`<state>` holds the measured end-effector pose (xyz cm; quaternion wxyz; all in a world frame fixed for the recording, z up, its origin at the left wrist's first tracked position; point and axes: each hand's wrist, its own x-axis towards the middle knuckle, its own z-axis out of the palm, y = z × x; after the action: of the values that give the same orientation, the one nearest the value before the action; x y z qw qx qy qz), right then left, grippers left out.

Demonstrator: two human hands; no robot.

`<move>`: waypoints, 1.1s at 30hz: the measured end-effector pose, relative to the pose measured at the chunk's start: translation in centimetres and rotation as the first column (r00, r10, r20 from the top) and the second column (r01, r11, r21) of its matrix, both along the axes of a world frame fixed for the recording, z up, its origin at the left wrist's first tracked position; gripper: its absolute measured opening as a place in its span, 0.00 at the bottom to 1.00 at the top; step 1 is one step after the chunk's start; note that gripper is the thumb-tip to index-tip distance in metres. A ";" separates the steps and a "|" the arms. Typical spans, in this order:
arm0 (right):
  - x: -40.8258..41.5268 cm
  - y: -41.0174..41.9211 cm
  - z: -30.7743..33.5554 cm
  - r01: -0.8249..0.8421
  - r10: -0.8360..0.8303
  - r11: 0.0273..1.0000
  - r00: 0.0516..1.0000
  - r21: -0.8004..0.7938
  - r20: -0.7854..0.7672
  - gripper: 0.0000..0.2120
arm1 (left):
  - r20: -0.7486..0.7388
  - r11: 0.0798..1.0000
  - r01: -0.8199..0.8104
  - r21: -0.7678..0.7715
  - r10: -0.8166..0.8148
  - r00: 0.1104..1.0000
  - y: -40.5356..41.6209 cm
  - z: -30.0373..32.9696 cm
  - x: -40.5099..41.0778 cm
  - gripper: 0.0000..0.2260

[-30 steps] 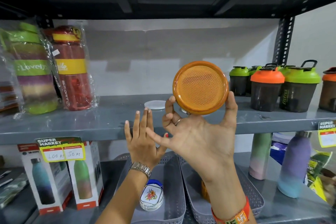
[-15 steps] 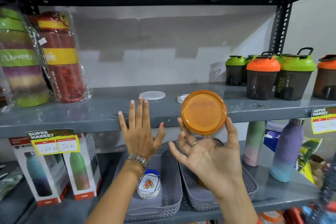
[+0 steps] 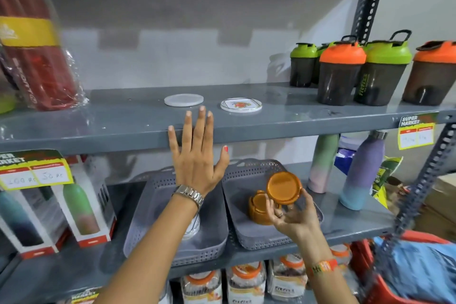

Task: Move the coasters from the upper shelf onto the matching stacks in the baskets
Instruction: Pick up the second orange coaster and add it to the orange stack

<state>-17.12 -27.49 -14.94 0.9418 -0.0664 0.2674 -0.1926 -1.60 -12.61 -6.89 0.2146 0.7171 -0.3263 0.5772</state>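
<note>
Lowered since the earlier frames: orange coaster (image 3: 284, 187), once level with the upper shelf, now down at the right basket.

Orange coaster: round, textured face tilted toward the camera, gripped at its lower rim by the right hand (image 3: 293, 215), thumb on one side and fingers on the other. Sits just above and to the right of the orange stack (image 3: 259, 208); whether the two touch cannot be told.

Orange stack: inside the right basket (image 3: 249, 234), a grey perforated tray on the lower shelf.

Left basket (image 3: 160, 224): grey, same make, just beside the right one. A white stack within is mostly hidden behind the left forearm.

Left hand (image 3: 196, 158): flat, fingers spread and pointing up, holding nothing, raised in front of the edge of the upper shelf (image 3: 308, 118). Metal watch (image 3: 189, 194) on the wrist.

Upper shelf, centre: plain white coaster (image 3: 183, 100) and printed coaster (image 3: 241, 105) with a red and green motif, lying flat, near one another but apart.

Upper shelf, right: shaker cups (image 3: 340, 71) with green and orange lids, grouped close. Upper shelf, left: wrapped red and yellow bottle (image 3: 32, 39).

Lower shelf, right: pastel bottles (image 3: 361, 168) standing upright. Lower shelf, left: boxed bottles (image 3: 81, 207) behind a yellow price tag (image 3: 34, 173).
</note>
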 end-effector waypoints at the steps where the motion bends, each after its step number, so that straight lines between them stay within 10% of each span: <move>1: 0.6 -0.8 -0.7 -0.007 0.007 1.000 0.999 -0.002 -0.052 0.22 | -0.002 1.000 -0.002 -0.008 0.002 1.000 -0.1 0.0 0.0 0.29; 16: 7.2 -5.4 -6.4 -0.149 -0.346 0.743 0.749 -0.652 -0.566 0.11 | 0.041 0.999 -0.018 -0.050 0.020 0.999 -0.6 -0.3 0.8 0.28; 33: 8.3 -5.7 -9.6 -0.501 -0.567 0.501 0.426 -0.706 -0.705 0.14 | 0.069 0.998 -0.049 -0.037 0.051 0.996 -0.4 -0.4 1.1 0.29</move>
<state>-8.78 -33.23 -24.57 0.4607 -0.6116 0.5917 -0.2522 -0.51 -13.04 -7.26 0.2011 0.7005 -0.3055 0.6129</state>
